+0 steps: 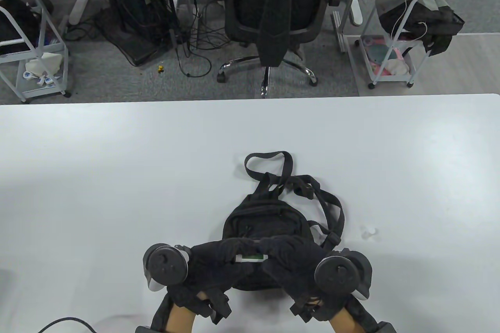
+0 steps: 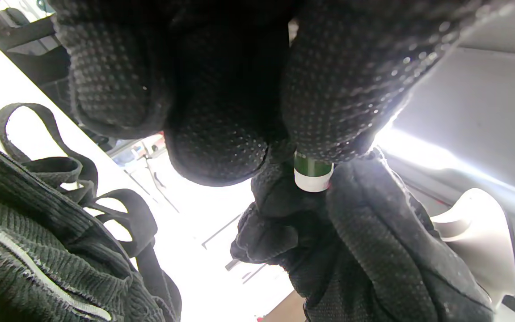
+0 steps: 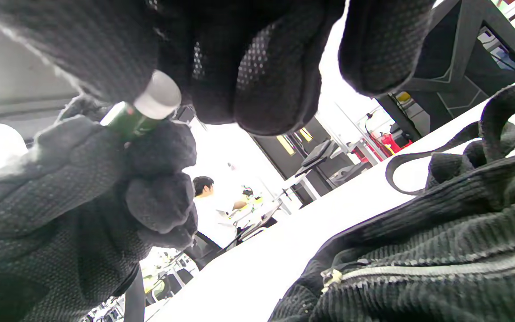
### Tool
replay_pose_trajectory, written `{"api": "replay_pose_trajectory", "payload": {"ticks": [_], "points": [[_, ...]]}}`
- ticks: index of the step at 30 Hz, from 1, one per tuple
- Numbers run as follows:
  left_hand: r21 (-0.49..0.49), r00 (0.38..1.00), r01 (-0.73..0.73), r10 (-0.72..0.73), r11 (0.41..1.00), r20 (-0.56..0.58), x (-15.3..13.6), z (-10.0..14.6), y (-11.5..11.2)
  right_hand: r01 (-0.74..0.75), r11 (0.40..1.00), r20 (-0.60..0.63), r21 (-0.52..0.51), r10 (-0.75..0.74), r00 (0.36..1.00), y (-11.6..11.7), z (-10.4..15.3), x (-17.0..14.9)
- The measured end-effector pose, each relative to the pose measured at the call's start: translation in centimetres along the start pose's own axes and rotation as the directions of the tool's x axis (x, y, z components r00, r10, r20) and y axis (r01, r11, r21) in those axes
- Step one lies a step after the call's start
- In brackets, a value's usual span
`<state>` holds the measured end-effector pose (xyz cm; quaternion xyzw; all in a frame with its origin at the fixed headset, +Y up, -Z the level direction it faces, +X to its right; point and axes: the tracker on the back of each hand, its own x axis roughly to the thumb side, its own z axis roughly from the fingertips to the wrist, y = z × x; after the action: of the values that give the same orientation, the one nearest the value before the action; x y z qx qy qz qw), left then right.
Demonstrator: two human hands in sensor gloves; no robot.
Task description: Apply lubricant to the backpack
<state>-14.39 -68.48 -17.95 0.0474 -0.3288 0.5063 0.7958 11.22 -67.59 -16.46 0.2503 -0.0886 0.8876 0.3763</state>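
— White table (image 1: 117, 177) fills the overhead view, an office chair (image 1: 273, 13) behind it. And the bag?

— Black backpack (image 1: 269, 227) lies near the front edge. Both hands meet over it: left hand (image 1: 218, 266) and right hand (image 1: 293, 262) each grip an end of a small green tube (image 1: 253, 258).

— Left wrist view?

— Fingers (image 2: 342, 89) wrap the tube (image 2: 312, 172) (white end showing); the zipper (image 2: 38, 277) runs below.

— Right wrist view?

— Fingers (image 3: 257, 80) pinch the white end (image 3: 157, 96); the backpack (image 3: 441, 250) sits alongside.

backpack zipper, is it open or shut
Shut where it shows: on the backpack, the zipper teeth run as one joined line in both wrist views. The rest of it is hidden by both hands.
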Motion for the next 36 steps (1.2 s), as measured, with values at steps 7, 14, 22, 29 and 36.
{"api": "replay_pose_trajectory", "payload": {"ticks": [7,14,22,29,36], "points": [[0.018,1.0,-0.016,0.016,1.0,0.007,-0.03,0.12,0.28,-0.024,1.0,-0.002,0.002,0.024,1.0,-0.13,-0.05,-0.07],[0.016,1.0,-0.022,0.022,1.0,0.01,0.06,0.11,0.28,-0.017,1.0,0.003,0.018,0.017,1.0,-0.07,-0.09,-0.06],[0.026,1.0,-0.025,0.025,0.999,0.012,0.01,0.16,0.43,-0.011,1.0,0.004,-0.023,0.011,1.0,-0.43,0.01,0.06],[0.032,1.0,-0.024,0.024,0.999,0.013,0.0,0.16,0.45,0.015,1.0,-0.005,0.017,-0.015,1.0,-0.14,-0.17,-0.37],[0.027,1.0,-0.016,0.015,1.0,0.022,0.13,0.2,0.35,-0.013,0.999,0.023,-0.031,0.014,1.0,-0.4,0.08,0.27]]}}
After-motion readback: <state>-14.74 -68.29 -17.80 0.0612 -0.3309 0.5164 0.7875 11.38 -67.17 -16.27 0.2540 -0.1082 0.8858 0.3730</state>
